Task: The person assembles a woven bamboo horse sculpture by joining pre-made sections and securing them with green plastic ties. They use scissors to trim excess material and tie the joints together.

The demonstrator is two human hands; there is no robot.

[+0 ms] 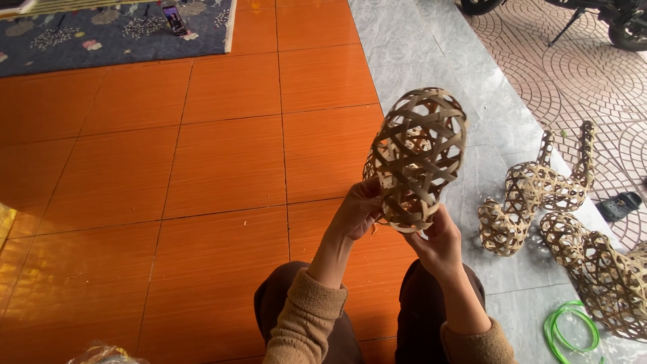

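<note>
I hold an open-weave bamboo basket (pixel 419 152), oval and tan, upright above my knees. My left hand (pixel 356 210) grips its lower left side. Under its bottom end, my right hand (pixel 441 241) closes on the weave. Both sleeves are tan knit. The basket's rounded top points away from me.
Two more woven bamboo pieces lie on the grey stone strip at right: a curved one (pixel 529 195) and a larger one (pixel 606 273). Green plastic strips (pixel 569 330) coil beside them. A black sandal (pixel 621 204) and a blue rug (pixel 114 30) with a phone (pixel 174 19) lie farther off.
</note>
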